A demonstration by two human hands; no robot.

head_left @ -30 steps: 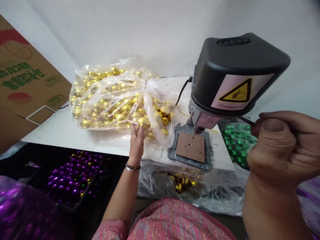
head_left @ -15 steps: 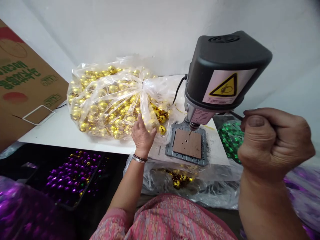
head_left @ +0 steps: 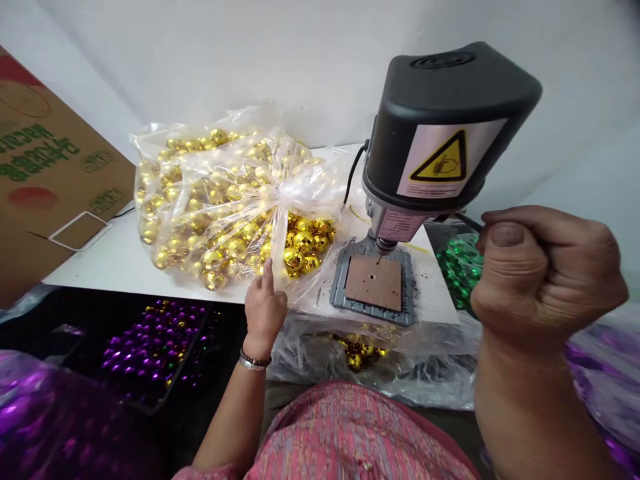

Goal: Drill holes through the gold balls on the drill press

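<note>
My left hand [head_left: 264, 305] is at the front edge of the white table [head_left: 115, 263], against the bottom of a clear plastic bag of gold balls [head_left: 220, 200]. Its forefinger points up and touches the bag; the other fingers are curled, and what they hold is hidden. My right hand [head_left: 547, 273] is a closed fist close to the camera, wrapped round the thin lever [head_left: 467, 220] of a small drill press [head_left: 445, 127]. The drill bit hangs just above a brown board [head_left: 374, 281] on the grey base plate [head_left: 340, 293].
A cardboard box [head_left: 45, 173] leans at the left. A black tray of purple balls [head_left: 145, 347] stands below the table. Green balls [head_left: 457, 267] lie right of the press. A plastic sheet with a few gold balls [head_left: 360, 353] hangs under the table edge. Purple foil [head_left: 35, 420] fills the bottom left.
My left hand has drawn back from the bag's opening toward the table edge and curled its fingers; the bag has shifted and bunched. My right fist stays on the lever.
</note>
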